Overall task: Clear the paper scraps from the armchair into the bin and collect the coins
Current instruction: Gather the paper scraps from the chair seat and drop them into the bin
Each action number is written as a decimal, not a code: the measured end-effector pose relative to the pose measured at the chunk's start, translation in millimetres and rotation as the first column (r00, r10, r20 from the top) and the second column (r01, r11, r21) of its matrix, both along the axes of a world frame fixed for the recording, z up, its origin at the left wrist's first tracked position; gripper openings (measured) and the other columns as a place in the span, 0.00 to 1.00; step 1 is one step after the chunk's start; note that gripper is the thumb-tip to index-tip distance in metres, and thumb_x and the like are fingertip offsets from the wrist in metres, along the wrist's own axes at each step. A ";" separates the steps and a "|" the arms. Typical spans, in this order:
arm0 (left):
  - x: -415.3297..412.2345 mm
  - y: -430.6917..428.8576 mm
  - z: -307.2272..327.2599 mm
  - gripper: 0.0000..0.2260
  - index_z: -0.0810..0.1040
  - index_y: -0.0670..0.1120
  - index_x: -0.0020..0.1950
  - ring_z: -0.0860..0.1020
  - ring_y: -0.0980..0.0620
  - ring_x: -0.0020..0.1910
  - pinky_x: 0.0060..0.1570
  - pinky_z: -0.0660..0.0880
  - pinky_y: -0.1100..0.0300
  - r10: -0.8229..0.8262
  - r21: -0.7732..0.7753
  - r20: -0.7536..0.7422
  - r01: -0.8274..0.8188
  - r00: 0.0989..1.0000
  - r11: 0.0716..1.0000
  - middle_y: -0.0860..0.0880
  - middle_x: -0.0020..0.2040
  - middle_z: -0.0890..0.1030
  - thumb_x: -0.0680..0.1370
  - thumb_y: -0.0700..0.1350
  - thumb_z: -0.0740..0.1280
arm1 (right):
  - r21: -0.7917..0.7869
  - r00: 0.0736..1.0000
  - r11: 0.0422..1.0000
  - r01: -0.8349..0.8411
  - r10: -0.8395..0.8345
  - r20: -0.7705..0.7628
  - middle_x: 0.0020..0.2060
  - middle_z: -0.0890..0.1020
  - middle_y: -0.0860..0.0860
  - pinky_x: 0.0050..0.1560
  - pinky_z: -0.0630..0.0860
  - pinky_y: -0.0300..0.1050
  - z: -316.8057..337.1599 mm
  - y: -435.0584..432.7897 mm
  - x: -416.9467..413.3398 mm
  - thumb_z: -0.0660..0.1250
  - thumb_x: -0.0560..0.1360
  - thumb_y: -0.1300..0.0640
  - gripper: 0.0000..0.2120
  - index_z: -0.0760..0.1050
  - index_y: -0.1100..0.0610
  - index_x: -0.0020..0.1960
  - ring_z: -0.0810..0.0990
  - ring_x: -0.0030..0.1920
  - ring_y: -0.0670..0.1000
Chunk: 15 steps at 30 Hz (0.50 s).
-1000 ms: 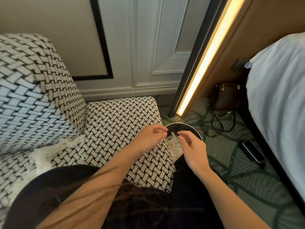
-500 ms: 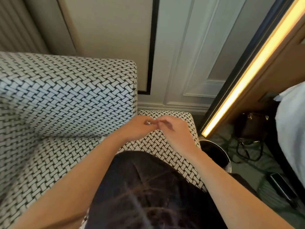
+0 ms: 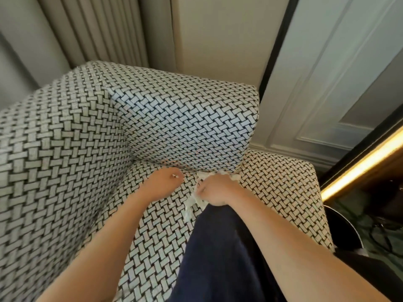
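The armchair [image 3: 178,120] has black-and-white woven upholstery. White paper scraps [image 3: 194,201] lie on its seat, in the crease below the back cushion. My right hand [image 3: 214,189] is closed over a bunch of these scraps, which stick out above and below the fist. My left hand [image 3: 162,182] rests on the seat just left of it, fingers curled, with a tiny scrap at the fingertips. The black bin [image 3: 342,227] stands on the floor at the chair's right side, partly cut off. No coins show.
A dark garment [image 3: 218,253] covers my lap over the seat's front. Grey curtains [image 3: 93,29] hang behind the chair. A panelled wall [image 3: 327,73] and a lit strip [image 3: 359,166] are on the right. Dark cables [image 3: 383,232] lie on the carpet beyond the bin.
Both hands have left the bin and gone left to the seat crease. The view has swung left. My right hand now grips scraps on the seat.
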<state>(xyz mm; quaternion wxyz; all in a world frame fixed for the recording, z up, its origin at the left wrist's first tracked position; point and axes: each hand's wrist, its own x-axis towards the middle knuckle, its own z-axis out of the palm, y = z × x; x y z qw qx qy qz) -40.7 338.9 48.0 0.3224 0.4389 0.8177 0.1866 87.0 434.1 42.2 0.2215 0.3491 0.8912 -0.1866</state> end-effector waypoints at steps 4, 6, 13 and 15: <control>2.2 -21.6 -24.1 0.13 0.75 0.51 0.62 0.79 0.51 0.52 0.49 0.73 0.59 0.066 -0.019 0.073 -0.065 0.995 0.998 0.50 0.61 0.77 0.79 0.48 0.60 | -0.177 0.989 0.981 0.079 -0.055 0.135 0.70 0.69 0.55 0.66 0.68 0.50 5.5 4.0 0.1 0.58 0.78 0.52 0.23 0.67 0.59 0.71 0.69 0.67 0.57; 4.2 -29.9 -34.8 0.13 0.75 0.50 0.63 0.78 0.52 0.54 0.52 0.72 0.58 0.092 -0.016 0.105 -0.090 0.990 0.996 0.50 0.64 0.76 0.80 0.48 0.59 | -0.218 0.982 0.968 0.124 -0.088 0.169 0.72 0.67 0.55 0.67 0.67 0.50 7.5 6.7 -0.8 0.60 0.77 0.48 0.27 0.64 0.58 0.73 0.67 0.69 0.56; 16.5 -44.7 -56.6 0.11 0.75 0.52 0.61 0.77 0.54 0.46 0.34 0.68 0.72 0.222 0.108 0.180 -0.244 0.958 0.964 0.51 0.58 0.78 0.80 0.46 0.61 | -0.200 0.984 0.964 0.174 -0.162 0.077 0.47 0.75 0.54 0.45 0.71 0.43 3.0 4.9 -3.7 0.61 0.76 0.51 0.08 0.73 0.56 0.46 0.76 0.47 0.52; 21.7 -43.8 -59.3 0.12 0.74 0.51 0.62 0.77 0.55 0.48 0.35 0.68 0.73 0.231 0.142 0.181 -0.258 0.956 0.956 0.52 0.58 0.77 0.79 0.45 0.61 | -0.187 0.974 0.961 0.203 -0.218 -0.065 0.32 0.68 0.49 0.32 0.64 0.40 4.7 5.1 0.2 0.61 0.76 0.55 0.17 0.58 0.52 0.32 0.69 0.31 0.48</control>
